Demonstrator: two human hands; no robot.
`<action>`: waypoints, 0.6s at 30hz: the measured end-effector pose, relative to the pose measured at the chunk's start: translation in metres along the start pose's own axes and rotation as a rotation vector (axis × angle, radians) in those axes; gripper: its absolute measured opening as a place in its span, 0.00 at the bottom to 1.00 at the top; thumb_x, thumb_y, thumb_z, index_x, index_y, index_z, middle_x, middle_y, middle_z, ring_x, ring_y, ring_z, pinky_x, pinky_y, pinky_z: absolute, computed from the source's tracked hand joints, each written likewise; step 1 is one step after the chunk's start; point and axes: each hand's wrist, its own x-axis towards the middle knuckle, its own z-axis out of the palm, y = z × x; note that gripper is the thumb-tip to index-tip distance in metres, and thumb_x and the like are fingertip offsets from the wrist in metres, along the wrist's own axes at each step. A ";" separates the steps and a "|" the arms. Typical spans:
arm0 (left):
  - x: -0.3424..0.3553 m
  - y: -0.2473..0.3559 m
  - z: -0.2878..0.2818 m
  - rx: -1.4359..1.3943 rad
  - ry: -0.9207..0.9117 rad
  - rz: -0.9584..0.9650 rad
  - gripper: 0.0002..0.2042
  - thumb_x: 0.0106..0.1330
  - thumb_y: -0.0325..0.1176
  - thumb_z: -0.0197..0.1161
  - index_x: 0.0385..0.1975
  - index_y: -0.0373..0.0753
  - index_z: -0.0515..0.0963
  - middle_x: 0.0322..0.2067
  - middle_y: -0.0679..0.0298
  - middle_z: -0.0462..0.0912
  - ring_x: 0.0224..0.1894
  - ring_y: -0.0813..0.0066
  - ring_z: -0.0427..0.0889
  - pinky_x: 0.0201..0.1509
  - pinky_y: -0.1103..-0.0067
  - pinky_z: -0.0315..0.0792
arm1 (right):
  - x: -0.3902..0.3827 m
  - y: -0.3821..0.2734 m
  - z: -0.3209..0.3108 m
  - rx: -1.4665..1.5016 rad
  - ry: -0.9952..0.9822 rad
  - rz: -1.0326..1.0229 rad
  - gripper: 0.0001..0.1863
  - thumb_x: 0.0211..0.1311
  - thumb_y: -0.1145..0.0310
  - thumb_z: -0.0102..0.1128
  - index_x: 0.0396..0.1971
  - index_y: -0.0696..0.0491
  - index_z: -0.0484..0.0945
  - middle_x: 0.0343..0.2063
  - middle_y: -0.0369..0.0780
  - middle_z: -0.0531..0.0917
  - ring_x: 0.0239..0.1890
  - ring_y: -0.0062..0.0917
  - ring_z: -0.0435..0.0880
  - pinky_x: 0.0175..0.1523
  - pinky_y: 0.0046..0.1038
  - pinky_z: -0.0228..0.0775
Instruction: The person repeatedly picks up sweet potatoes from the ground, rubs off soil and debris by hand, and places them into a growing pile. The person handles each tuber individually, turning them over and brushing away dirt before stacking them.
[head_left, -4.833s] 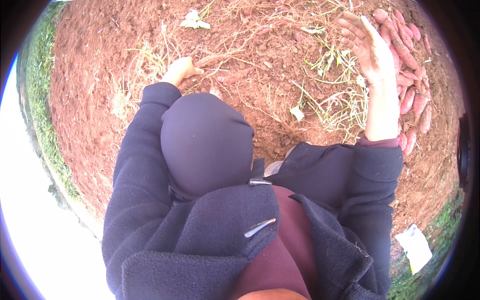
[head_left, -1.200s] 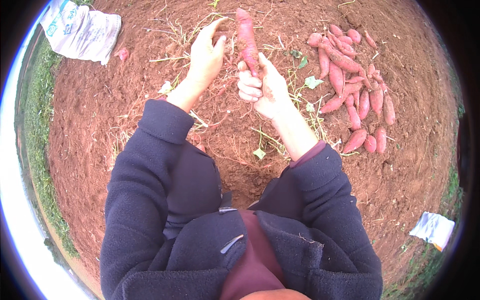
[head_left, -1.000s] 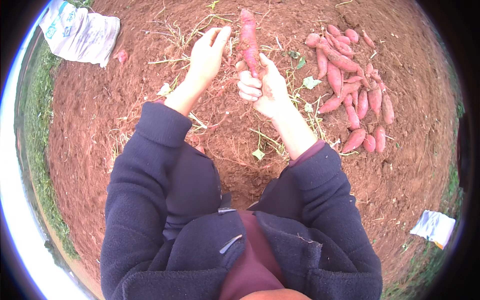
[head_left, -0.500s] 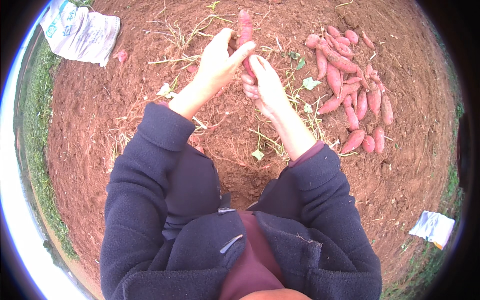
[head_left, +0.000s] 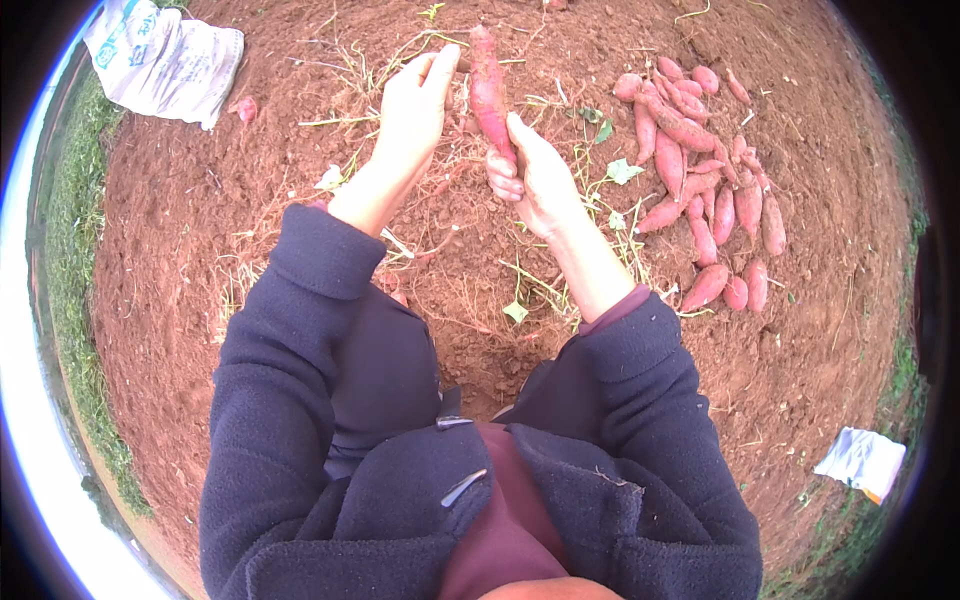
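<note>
A long, reddish sweet potato (head_left: 487, 90) with soil on its skin stands nearly upright in front of me. My right hand (head_left: 540, 180) is closed round its lower end, thumb along its side. Just left of it is my left hand (head_left: 412, 115), with thumb and forefinger stretched upward and a gap between the palm and the sweet potato. The other left fingers are partly hidden behind that hand. On the soil to the right lies a loose pile of sweet potatoes (head_left: 685, 130), several of them long and thin, others short and round.
Reddish-brown soil (head_left: 830, 330) surrounds me, strewn with dry roots and vines (head_left: 380, 70) and a few green leaves (head_left: 622, 170). A white sack (head_left: 175, 65) lies at the far left beside a small reddish piece (head_left: 243, 110). A white packet (head_left: 862, 462) rests at the lower right. Grass (head_left: 75, 260) borders the left side.
My left hand has let go of the sweet potato and drawn off to the left. The sweet potato stays in my right hand, now showing more of its length.
</note>
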 end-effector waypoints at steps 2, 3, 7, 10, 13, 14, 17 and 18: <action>0.002 0.000 0.002 -0.047 0.006 -0.016 0.16 0.66 0.41 0.59 0.45 0.36 0.76 0.29 0.65 0.80 0.29 0.83 0.77 0.33 0.82 0.71 | 0.001 0.002 -0.001 -0.016 0.012 -0.039 0.17 0.73 0.52 0.41 0.37 0.51 0.69 0.16 0.27 0.62 0.14 0.11 0.55 0.19 0.15 0.46; 0.002 0.000 0.004 0.030 0.013 0.119 0.16 0.66 0.42 0.60 0.45 0.36 0.76 0.29 0.64 0.81 0.30 0.83 0.77 0.33 0.82 0.72 | 0.001 0.004 -0.002 -0.018 0.018 -0.049 0.16 0.71 0.53 0.43 0.37 0.50 0.69 0.16 0.27 0.62 0.14 0.11 0.56 0.19 0.15 0.46; -0.006 0.002 0.017 0.160 0.074 0.286 0.17 0.66 0.44 0.59 0.42 0.35 0.77 0.29 0.63 0.81 0.32 0.81 0.79 0.36 0.82 0.72 | 0.003 0.007 -0.004 -0.041 0.000 -0.085 0.13 0.69 0.54 0.48 0.35 0.48 0.69 0.16 0.27 0.64 0.14 0.10 0.56 0.19 0.15 0.45; -0.007 0.007 0.011 0.171 0.052 0.186 0.16 0.68 0.43 0.57 0.39 0.34 0.77 0.28 0.65 0.80 0.32 0.82 0.76 0.38 0.82 0.70 | 0.003 0.007 -0.006 -0.036 -0.002 -0.067 0.13 0.69 0.54 0.48 0.34 0.48 0.69 0.16 0.26 0.64 0.15 0.10 0.56 0.19 0.15 0.45; -0.004 0.011 0.001 0.093 0.079 0.134 0.15 0.70 0.42 0.54 0.35 0.34 0.77 0.26 0.67 0.79 0.29 0.82 0.74 0.37 0.83 0.69 | 0.002 0.005 -0.006 -0.017 -0.027 -0.026 0.13 0.69 0.54 0.48 0.33 0.48 0.69 0.16 0.26 0.63 0.15 0.10 0.55 0.19 0.15 0.44; -0.003 0.011 -0.002 0.041 0.084 0.093 0.16 0.70 0.43 0.53 0.33 0.35 0.77 0.25 0.67 0.78 0.28 0.81 0.74 0.36 0.83 0.68 | 0.002 0.005 -0.007 -0.011 -0.040 -0.010 0.13 0.70 0.54 0.47 0.32 0.48 0.69 0.16 0.26 0.63 0.15 0.10 0.55 0.19 0.16 0.44; 0.000 0.012 -0.007 0.003 0.039 -0.067 0.22 0.72 0.51 0.46 0.32 0.37 0.77 0.25 0.65 0.79 0.34 0.76 0.75 0.44 0.79 0.67 | 0.003 0.004 -0.007 0.006 -0.024 -0.051 0.13 0.70 0.55 0.47 0.30 0.47 0.69 0.16 0.27 0.64 0.16 0.11 0.56 0.21 0.16 0.45; 0.001 0.012 -0.007 -0.001 0.051 -0.161 0.24 0.72 0.53 0.45 0.32 0.38 0.78 0.26 0.64 0.79 0.37 0.75 0.76 0.48 0.78 0.67 | 0.003 0.004 -0.006 -0.066 0.047 -0.103 0.13 0.70 0.55 0.47 0.32 0.49 0.71 0.17 0.28 0.66 0.17 0.12 0.59 0.22 0.17 0.49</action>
